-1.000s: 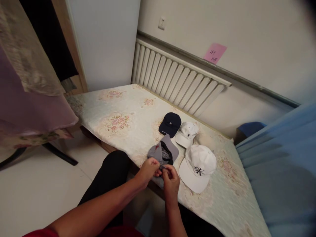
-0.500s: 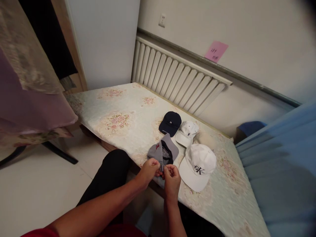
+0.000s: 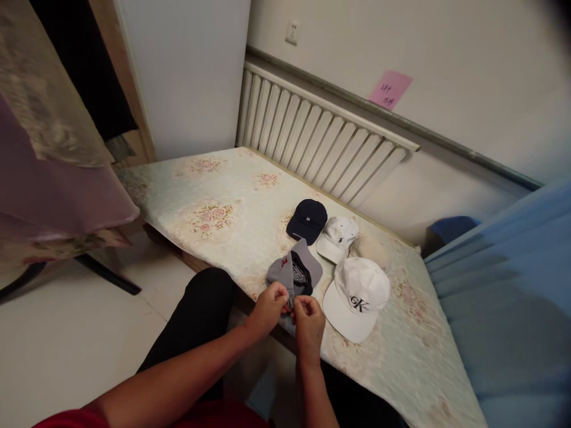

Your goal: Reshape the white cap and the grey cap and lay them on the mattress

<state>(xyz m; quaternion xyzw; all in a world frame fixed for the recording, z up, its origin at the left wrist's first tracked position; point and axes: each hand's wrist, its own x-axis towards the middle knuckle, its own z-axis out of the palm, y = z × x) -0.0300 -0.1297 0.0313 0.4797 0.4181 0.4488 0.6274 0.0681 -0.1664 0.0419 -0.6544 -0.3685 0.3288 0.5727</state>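
Observation:
A grey cap lies upside down at the near edge of a floral mattress, its dark inside facing up. My left hand and my right hand pinch the cap's back strap between their fingertips, close together. A white cap with black letters sits just right of my hands. Behind them lie a navy cap, a smaller white cap and a pale beige cap.
A white radiator runs along the wall behind the mattress, with a pink note above it. Blue fabric hangs at the right. Draped cloth stands at the left over pale floor. My dark-trousered knee is below the edge.
My hands have stayed on the grey cap's strap, the fingertips shifting slightly closer together. The view has drifted a little; the other caps have not moved.

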